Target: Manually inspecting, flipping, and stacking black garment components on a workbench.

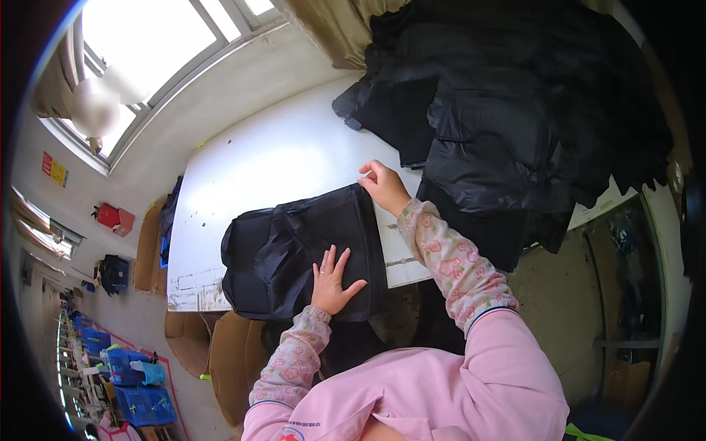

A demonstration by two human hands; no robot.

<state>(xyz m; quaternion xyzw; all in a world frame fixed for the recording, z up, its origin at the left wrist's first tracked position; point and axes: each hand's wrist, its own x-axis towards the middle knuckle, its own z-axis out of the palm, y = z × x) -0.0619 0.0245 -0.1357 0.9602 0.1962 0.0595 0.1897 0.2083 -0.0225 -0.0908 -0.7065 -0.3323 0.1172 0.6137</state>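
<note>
A flat black fabric piece, shaped like a bag (294,253), lies near the front edge of the white table, its lower part reaching over the edge. Shiny, creased fabric covers its middle, and a seamed band runs down its right side. My left hand (334,283) rests on it with fingers spread, a ring on one finger. At the bag's far right corner is my right hand (384,187), its fingers curled and the fingertips drawn together. Whatever those fingertips may hold is too small to make out.
A large heap of black fabric pieces (515,110) covers the right of the white table (257,147) and hangs over its edge. Brown cardboard (235,353) stands below the table at the left. Blue crates (143,404) line the floor farther left. A window (162,44) is behind.
</note>
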